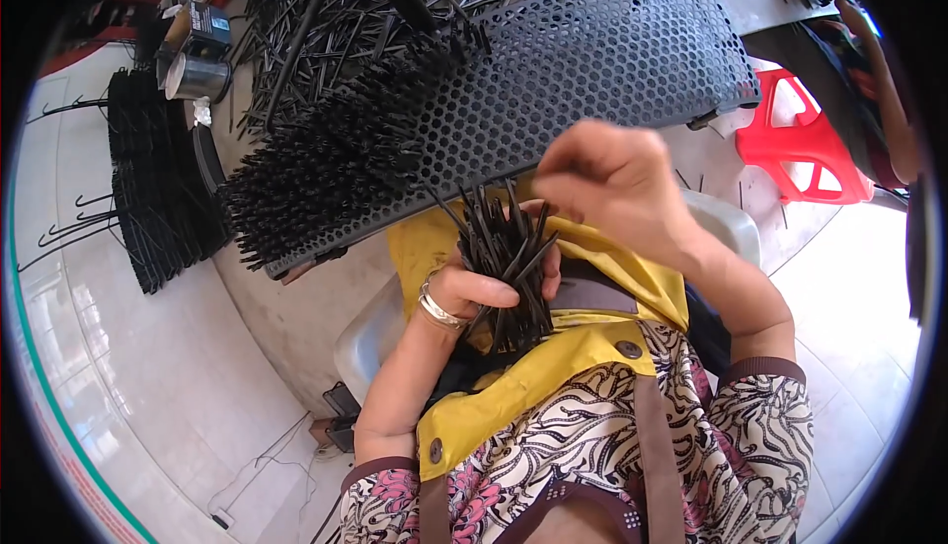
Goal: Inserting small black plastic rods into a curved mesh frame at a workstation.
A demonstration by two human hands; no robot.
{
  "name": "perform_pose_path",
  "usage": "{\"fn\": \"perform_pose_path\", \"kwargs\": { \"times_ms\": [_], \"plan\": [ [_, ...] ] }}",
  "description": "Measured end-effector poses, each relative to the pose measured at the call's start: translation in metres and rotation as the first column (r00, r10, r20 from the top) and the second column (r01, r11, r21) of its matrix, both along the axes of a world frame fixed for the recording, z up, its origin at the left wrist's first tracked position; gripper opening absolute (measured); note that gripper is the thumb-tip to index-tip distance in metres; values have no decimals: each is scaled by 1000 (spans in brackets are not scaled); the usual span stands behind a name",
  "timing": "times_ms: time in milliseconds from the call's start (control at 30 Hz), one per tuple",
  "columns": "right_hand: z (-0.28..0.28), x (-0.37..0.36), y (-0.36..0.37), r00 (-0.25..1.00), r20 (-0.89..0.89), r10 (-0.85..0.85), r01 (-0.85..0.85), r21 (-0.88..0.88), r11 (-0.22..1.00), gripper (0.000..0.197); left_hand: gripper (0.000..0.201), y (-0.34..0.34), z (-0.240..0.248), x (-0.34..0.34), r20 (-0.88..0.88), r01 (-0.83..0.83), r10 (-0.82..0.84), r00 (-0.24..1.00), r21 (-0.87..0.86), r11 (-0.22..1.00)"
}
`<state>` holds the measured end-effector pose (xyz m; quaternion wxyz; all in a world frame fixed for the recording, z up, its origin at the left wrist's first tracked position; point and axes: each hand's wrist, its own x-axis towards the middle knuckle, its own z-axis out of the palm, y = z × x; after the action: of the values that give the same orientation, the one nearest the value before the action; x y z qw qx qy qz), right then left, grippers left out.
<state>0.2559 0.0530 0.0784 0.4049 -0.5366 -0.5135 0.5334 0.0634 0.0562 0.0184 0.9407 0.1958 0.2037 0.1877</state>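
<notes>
My left hand [472, 290] is wrapped round a bundle of thin black plastic-looking sticks [506, 258], held upright above my lap. Just above and to the right of it, my right hand [622, 184] is raised with its fingers curled in toward the thumb. Whatever those fingers pinch, if anything, I cannot make out. Both hands are close to the near edge of a long black panel [602, 60] full of round holes. Its left part is densely filled with standing black sticks [326, 154], while holes show uncovered along the right part.
Behind the panel lies a large heap of loose black sticks [286, 11]. To the left are hanging black strips with hooks [163, 184] and a metal can [197, 78]. A red plastic stool [805, 154] stands at the right, beside another person's arm [882, 100]. A yellow apron [533, 366] covers my lap.
</notes>
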Motion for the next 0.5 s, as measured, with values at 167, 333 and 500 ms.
{"fn": "perform_pose_path", "kwargs": {
  "times_ms": [167, 333, 500],
  "plan": [
    [9, 22, 34, 859, 20, -511, 465, 383, 798, 10, 83, -2, -7, -4, 56, -2, 2, 998, -4, 1000],
    [9, 20, 67, 743, 149, -652, 330, 767, 551, 15, 72, -2, -2, -1, 86, -32, 39, 996, -81, 996],
    [10, 6, 93, 664, 218, -715, -48, 967, 250, 17, 70, -1, -1, -1, 67, -55, 61, 996, -92, 994]
  ]
}}
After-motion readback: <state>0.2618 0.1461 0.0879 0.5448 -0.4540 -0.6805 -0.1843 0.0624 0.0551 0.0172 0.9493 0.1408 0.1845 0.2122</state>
